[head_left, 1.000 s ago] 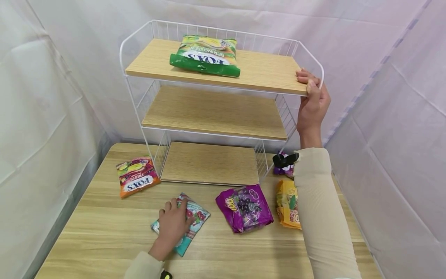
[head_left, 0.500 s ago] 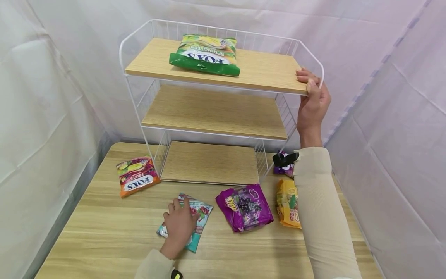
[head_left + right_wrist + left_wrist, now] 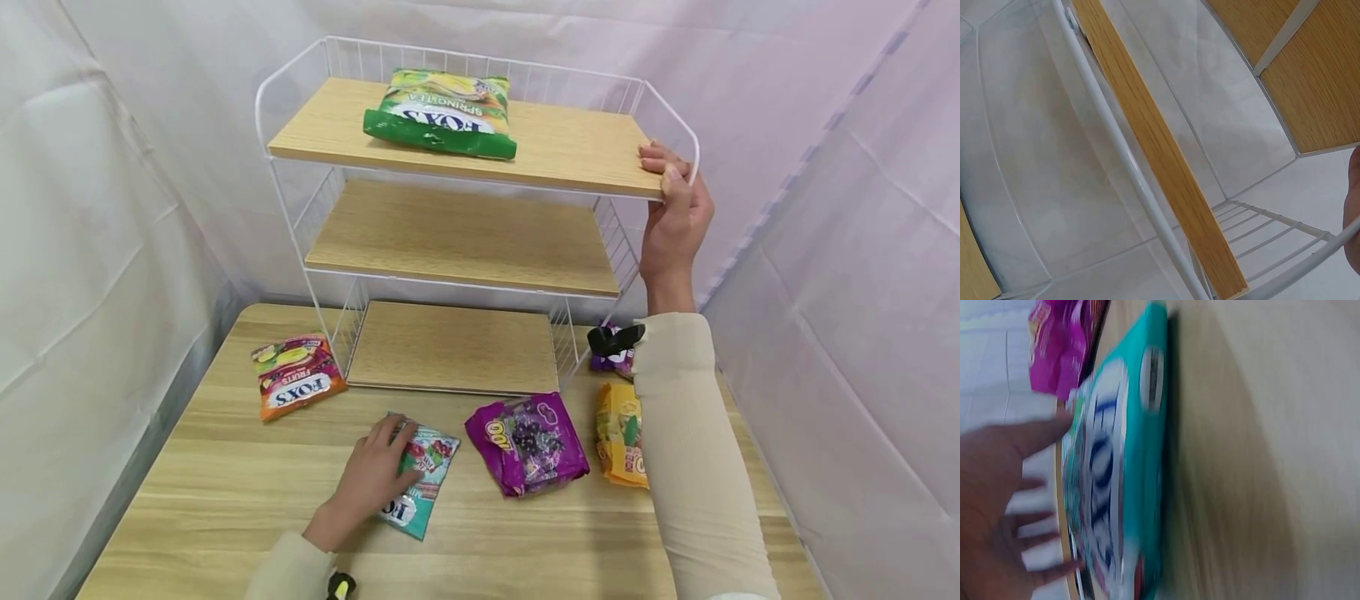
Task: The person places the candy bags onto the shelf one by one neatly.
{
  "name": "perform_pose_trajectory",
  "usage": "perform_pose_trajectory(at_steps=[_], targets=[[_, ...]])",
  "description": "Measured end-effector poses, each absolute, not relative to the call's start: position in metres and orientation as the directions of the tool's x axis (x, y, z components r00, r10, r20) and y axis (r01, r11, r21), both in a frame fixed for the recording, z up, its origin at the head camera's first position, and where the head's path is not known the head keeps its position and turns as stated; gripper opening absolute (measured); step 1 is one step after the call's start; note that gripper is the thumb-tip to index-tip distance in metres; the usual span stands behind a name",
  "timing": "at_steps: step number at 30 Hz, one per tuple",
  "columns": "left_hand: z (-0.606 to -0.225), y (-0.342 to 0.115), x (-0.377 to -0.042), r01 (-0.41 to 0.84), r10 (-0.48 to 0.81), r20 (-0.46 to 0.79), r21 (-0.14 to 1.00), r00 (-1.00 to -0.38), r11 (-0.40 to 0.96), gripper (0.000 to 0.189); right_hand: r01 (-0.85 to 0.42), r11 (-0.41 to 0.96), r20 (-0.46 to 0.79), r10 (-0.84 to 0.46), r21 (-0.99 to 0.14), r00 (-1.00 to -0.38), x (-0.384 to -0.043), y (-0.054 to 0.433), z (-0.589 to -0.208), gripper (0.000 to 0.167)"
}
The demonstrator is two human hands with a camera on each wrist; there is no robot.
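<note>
A teal FOX'S candy bag (image 3: 432, 471) lies on the table, left of centre in the head view. My left hand (image 3: 366, 477) is over its left side, fingers stretched and partly covering it. In the left wrist view the thumb and fingers are spread beside the bag's printed face (image 3: 1100, 465), not closed round it. My right hand (image 3: 677, 215) grips the right front corner of the three-tier rack's top shelf (image 3: 573, 142), thumb on the front edge and fingers on the board. In the right wrist view only a sliver of that hand (image 3: 1354, 206) shows beside the white wire.
A green FOX'S bag (image 3: 446, 112) lies on the top shelf. On the table are an orange-red FOX'S bag (image 3: 296, 377) at left, a purple grape candy bag (image 3: 531, 446), a yellow bag (image 3: 621, 433), and another purple bag (image 3: 615, 360) partly behind the right arm.
The teal bag first shifted slightly right under my left hand. The hand has since drawn back left, uncovering more of the bag. My right hand keeps its hold on the shelf corner.
</note>
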State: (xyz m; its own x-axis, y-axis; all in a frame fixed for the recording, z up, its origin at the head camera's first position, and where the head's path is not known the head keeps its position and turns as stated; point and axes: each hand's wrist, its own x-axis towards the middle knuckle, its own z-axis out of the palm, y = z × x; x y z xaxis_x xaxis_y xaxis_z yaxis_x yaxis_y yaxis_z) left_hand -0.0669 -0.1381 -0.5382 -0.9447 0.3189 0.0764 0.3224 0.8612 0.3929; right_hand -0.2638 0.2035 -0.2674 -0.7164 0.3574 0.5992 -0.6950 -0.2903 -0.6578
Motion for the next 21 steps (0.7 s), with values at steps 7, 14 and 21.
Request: perform_pose_trajectory(at_steps=[7,14,21], targets=[[-0.537,-0.156,-0.072,0.537,0.564,0.061,0.405,-0.823,0.74,0.061,-0.693,-0.278,0.596,0.361,-0.665,-0.717,-0.264,0.205,-0.267,0.029],[-0.539,-0.16,-0.069,0.569,0.608,0.04,0.404,-0.793,0.716,0.057,-0.693,-0.275,0.598,0.359,-0.666,-0.717,-0.264,0.206,-0.267,0.029],[-0.543,-0.159,-0.066,0.553,0.586,0.037,0.382,-0.81,0.74,0.057,-0.694,-0.273,0.602,0.352,-0.667,-0.717,-0.264,0.205,-0.268,0.028]])
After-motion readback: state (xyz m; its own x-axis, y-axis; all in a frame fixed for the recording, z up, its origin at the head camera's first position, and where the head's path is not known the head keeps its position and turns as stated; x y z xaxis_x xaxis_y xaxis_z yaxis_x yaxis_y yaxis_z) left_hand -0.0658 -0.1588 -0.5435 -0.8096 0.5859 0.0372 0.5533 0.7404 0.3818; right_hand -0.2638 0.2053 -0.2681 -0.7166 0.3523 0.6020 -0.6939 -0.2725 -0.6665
